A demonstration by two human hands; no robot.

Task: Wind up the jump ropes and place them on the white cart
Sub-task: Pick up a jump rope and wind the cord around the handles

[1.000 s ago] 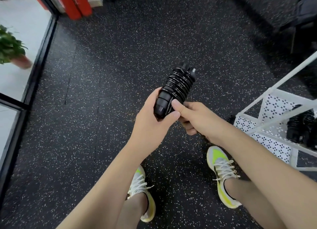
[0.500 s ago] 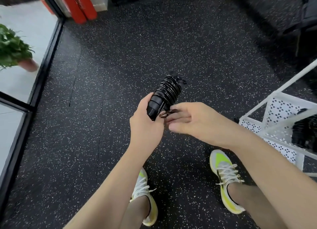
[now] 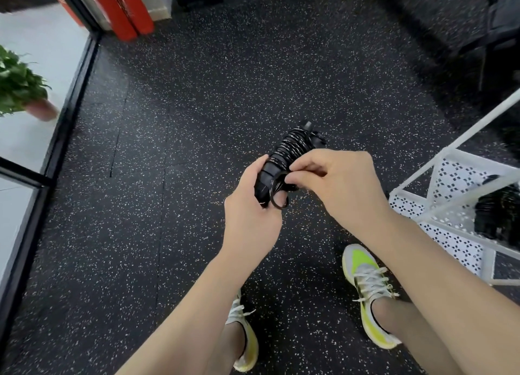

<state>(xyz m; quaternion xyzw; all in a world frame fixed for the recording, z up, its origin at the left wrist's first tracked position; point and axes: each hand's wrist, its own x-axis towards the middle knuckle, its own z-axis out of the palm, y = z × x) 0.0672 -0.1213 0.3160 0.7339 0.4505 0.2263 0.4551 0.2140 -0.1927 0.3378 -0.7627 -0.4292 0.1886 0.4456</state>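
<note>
The left hand (image 3: 250, 214) grips the lower end of the wound black jump rope (image 3: 284, 161), its fingers curled round the handles, while the right hand's (image 3: 337, 183) fingers (image 3: 301, 175) pinch the cord's loose loop beside them, left of the white cart (image 3: 450, 194).

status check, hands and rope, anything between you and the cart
Left hand grips wound jump rope by the handles. Right hand pinches a dark elastic loop at its lower end. White cart at right, other ropes already on it; nothing between.
</note>
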